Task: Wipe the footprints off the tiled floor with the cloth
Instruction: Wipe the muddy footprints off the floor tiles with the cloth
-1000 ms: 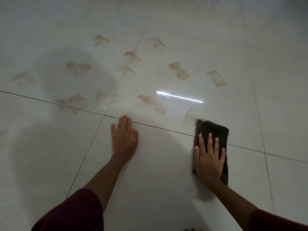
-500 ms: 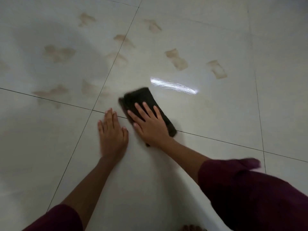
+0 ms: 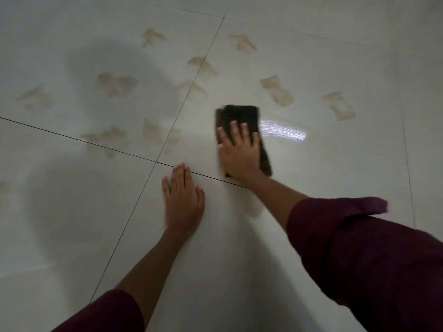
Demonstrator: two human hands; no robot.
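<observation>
Right hand flat, fingers spread, pressing dark cloth onto tiled floor, just beyond the grout line. Left hand flat on floor, empty. Brown footprints beyond cloth.

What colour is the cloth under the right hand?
Very dark, near black, possibly dark brown; the cloth shows in the head view.
</observation>
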